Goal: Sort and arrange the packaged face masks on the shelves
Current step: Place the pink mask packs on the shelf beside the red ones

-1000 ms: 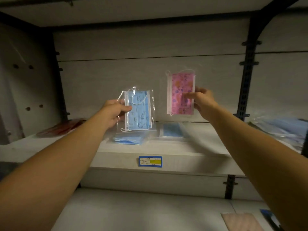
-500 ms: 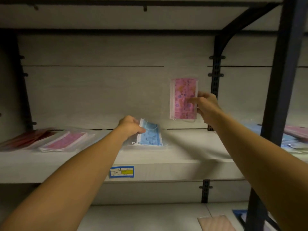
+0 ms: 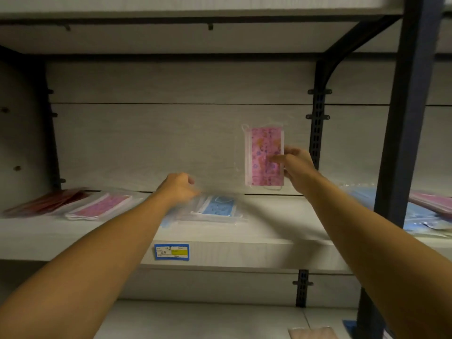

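A blue face mask pack (image 3: 216, 207) in clear wrap lies flat on the middle shelf (image 3: 269, 231). My left hand (image 3: 178, 188) is blurred, fingers curled, at the pack's left edge; whether it still pinches the wrapper is unclear. My right hand (image 3: 297, 165) pinches a pink patterned mask pack (image 3: 264, 155) by its right side and holds it upright in front of the back panel, above the shelf.
On the same shelf a pink pack (image 3: 97, 206) lies left, with red packs (image 3: 46, 201) beyond it. Blue and pink packs (image 3: 428, 211) lie at the right, behind a dark metal post (image 3: 411, 118). A blue price label (image 3: 172, 252) is on the shelf edge. A pale pack (image 3: 310, 333) lies on the lower shelf.
The left hand brought the blue pack down from upright to flat on the shelf. The view shifted right and closer. The right hand kept the pink pack upright.
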`<state>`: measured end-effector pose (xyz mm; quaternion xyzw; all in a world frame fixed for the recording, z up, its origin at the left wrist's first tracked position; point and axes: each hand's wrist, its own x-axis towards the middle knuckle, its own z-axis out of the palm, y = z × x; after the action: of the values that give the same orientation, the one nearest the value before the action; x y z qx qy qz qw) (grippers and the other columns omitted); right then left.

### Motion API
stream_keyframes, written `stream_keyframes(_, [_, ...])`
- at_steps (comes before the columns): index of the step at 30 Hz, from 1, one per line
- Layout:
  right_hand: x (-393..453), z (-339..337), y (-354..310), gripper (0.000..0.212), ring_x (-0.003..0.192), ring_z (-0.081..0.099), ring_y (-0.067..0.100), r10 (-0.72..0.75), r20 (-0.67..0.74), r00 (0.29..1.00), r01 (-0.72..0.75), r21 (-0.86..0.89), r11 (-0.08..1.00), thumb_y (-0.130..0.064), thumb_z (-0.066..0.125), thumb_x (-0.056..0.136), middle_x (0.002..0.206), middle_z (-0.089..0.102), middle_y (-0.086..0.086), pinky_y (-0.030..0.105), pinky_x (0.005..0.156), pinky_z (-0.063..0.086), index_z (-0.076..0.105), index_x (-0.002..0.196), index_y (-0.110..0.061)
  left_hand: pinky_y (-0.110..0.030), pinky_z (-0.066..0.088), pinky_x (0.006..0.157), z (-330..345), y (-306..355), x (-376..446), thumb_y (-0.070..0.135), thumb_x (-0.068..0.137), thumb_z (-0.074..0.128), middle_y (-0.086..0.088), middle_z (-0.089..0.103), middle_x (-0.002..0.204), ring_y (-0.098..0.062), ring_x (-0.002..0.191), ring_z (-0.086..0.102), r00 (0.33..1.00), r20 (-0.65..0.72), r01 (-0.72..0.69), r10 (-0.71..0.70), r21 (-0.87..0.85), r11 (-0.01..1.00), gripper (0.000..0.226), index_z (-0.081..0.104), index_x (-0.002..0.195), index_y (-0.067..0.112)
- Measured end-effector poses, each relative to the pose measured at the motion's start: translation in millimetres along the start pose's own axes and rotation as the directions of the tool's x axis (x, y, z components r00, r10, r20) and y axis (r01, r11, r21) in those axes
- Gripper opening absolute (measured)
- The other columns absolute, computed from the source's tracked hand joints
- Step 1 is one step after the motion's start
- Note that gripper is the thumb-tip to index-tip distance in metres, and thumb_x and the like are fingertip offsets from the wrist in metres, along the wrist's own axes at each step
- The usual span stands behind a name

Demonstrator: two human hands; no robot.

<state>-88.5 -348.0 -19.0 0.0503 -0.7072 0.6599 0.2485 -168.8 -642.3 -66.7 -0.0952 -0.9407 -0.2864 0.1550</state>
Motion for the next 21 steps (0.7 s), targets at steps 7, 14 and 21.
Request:
stream_keyframes(7, [9, 52, 9, 0.020, 0.099, 0.071, 0.039, 0.061, 0.052, 0.997, -0.061, 0.003, 0.998, 0.006, 0.069, 0.085, 0.107, 0.073, 0.023, 0.057, 0.092, 0.056, 0.070, 0.104, 0.000, -0.036, 0.054, 0.092, -55, -45, -24, 0.024, 0.088, 0.066, -0.003, 0.069, 0.107, -0.024, 0.098, 0.065, 0.996, -0.086, 0.010, 0.009, 0.226, 0.974, 0.017, 0.071, 0.104, 0.026])
stream_keyframes(14, [12, 115, 22, 0.016, 0.095, 0.071, 0.034, 0.126, 0.119, 0.985, -0.130, 0.029, 0.991, 0.003, 0.073, 0.084, 0.104, 0.072, 0.018, 0.052, 0.088, 0.059, 0.066, 0.095, -0.007, -0.037, 0.055, 0.087, -100, -93, -45, 0.034, 0.089, 0.065, 0.001, 0.066, 0.107, -0.023, 0.096, 0.063, 0.991, -0.135, 0.083, -0.027, 0.433, 0.898, 0.012, 0.067, 0.101, 0.031])
stream_keyframes(21, [7, 203, 28, 0.032, 0.088, 0.071, 0.030, 0.167, 0.154, 0.974, -0.175, 0.038, 0.984, 0.004, 0.074, 0.082, 0.107, 0.071, 0.019, 0.042, 0.075, 0.060, 0.065, 0.113, 0.004, -0.037, 0.056, 0.084, -136, -157, -63, 0.025, 0.090, 0.063, 0.003, 0.067, 0.104, -0.020, 0.089, 0.063, 0.988, -0.149, 0.094, -0.030, 0.448, 0.889, 0.014, 0.068, 0.101, 0.029])
